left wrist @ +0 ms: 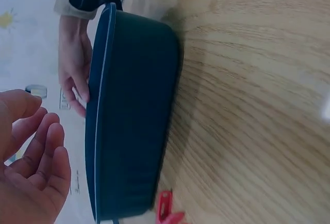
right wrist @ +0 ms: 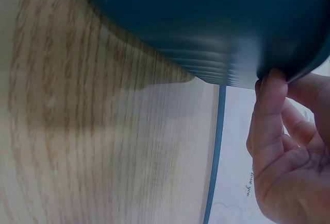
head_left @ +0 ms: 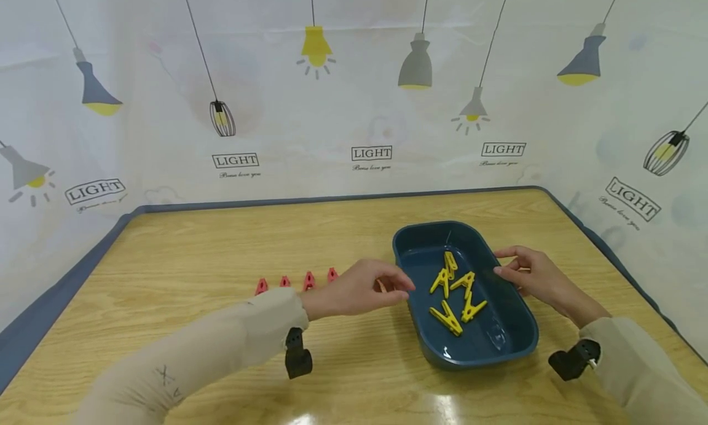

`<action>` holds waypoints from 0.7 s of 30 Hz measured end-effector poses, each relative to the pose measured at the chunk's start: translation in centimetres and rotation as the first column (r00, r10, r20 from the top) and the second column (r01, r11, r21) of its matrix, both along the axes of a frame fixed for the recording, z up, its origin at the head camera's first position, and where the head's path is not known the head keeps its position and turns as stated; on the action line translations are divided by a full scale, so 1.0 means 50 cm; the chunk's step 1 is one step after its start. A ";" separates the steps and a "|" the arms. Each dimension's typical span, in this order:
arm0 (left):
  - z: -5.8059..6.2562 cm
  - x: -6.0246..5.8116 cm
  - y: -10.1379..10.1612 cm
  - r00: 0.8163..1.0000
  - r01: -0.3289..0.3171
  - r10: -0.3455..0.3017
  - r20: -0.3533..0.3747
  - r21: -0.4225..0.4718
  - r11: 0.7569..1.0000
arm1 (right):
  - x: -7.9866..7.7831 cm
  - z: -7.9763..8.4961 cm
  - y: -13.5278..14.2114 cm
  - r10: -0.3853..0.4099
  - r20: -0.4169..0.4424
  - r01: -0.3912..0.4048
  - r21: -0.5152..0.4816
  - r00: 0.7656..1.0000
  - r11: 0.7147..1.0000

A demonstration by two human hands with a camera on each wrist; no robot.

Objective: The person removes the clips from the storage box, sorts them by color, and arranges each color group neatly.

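Note:
A dark blue plastic basin (head_left: 478, 365) stands on the right half of the table, with several yellow clothespins (head_left: 445, 319) lying loose on its floor. At its far right side, my right hand (head_left: 533, 276) pinches the rim; in the right wrist view fingers of that hand (right wrist: 289, 167) press under the lip. Just off the left rim hovers my left hand (head_left: 362, 290), its fingers loosely bent with nothing between them, as the left wrist view of the hand (left wrist: 31, 172) confirms. Several red clothespins (head_left: 309, 281) form a row behind the left forearm, partly hidden by it.
The wooden table (head_left: 210, 241) has a blue border along its back and sides. A pale curtain (head_left: 265, 87) printed with lamps rises behind and beside it. Black wrist cameras hang below both sleeves, one near the basin's front right corner.

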State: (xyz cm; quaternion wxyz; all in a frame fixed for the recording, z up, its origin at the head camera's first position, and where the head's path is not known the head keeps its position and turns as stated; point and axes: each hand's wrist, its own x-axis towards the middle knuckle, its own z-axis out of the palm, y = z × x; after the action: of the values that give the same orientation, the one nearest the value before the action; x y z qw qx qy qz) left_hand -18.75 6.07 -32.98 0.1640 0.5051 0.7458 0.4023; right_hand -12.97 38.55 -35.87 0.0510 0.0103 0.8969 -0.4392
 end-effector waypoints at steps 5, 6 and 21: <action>0.006 0.004 0.041 0.998 0.060 -0.060 0.004 -0.041 0.997 | -0.003 -0.001 -0.002 0.005 0.002 -0.005 -0.004 1.000 1.000; 0.007 0.004 0.048 0.998 0.069 -0.069 0.002 -0.051 0.996 | -0.003 -0.001 -0.001 0.005 0.002 -0.005 -0.005 1.000 1.000; -0.011 0.002 0.148 0.975 0.186 -0.209 -0.070 -0.252 0.950 | -0.002 0.001 0.003 -0.007 0.015 0.007 0.001 1.000 1.000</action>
State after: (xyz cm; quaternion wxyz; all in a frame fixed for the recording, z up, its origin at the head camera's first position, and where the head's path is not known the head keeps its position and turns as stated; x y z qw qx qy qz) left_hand -18.65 13.48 -33.55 0.2283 0.5719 0.7422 0.2644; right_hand -13.08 38.71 -35.83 0.0561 0.0166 0.8966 -0.4389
